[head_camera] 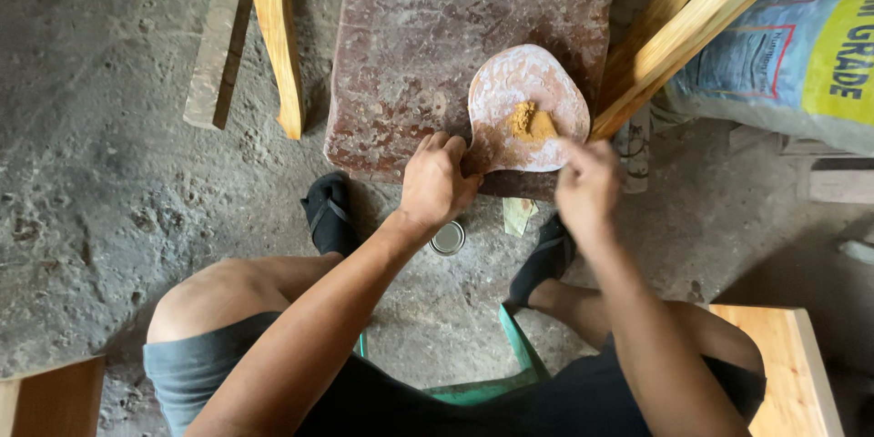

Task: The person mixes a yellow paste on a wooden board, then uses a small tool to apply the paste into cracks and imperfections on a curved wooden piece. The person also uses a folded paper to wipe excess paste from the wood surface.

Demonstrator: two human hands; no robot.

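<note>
I sit low, with my knees wide and my black shoes on the gray floor [109, 182]. A small round tin [447, 238] lies on the floor between my feet. My left hand [435, 184] rests on the near edge of the red stone slab [428, 36], fingers curled together on the rim of the flat round piece [523, 105]. My right hand [587, 184] is blurry at the piece's near right side; I cannot tell how its fingers are. Yellow-brown powder [531, 121] sits on the piece. Past it, wooden legs [276, 36] stand by the slab's far left corner, and a sack [801, 55] lies off to the right.
</note>
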